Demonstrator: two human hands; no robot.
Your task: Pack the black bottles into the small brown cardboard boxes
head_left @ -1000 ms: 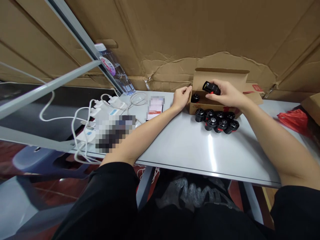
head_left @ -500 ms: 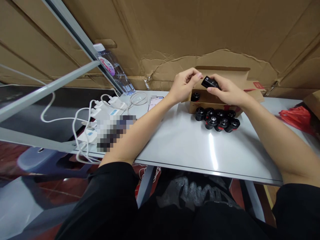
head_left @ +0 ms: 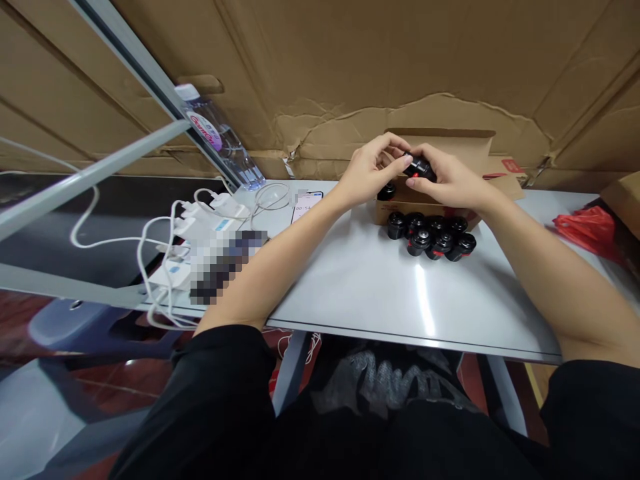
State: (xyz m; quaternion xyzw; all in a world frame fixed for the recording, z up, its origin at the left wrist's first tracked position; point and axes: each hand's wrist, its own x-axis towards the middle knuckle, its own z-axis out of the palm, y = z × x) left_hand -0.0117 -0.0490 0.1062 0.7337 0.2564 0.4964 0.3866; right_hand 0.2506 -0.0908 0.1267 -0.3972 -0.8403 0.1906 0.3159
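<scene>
Both my hands are up over an open cardboard box [head_left: 395, 213] at the back of the table. My right hand [head_left: 447, 175] grips the right part of a short black cylinder [head_left: 421, 167] with a small red mark. The fingers of my left hand [head_left: 377, 163] are closed around its left end. In front of the box stand several similar black cylinders [head_left: 420, 241] with red marks, grouped close together. One more black cylinder [head_left: 387, 192] shows inside the box at its left end; the rest of the inside is mostly hidden.
Left on the table [head_left: 345, 293] lie a phone [head_left: 306, 205], a white power strip [head_left: 215, 223] with tangled cables, and a blurred-out object [head_left: 225, 267]. A water bottle [head_left: 220, 137] leans by a metal frame [head_left: 140, 153]. A red plastic bag [head_left: 587, 230] lies right.
My left hand has moved slightly right and closed on the left end of the black cylinder. My right hand keeps its hold. The whole view has shifted slightly.
</scene>
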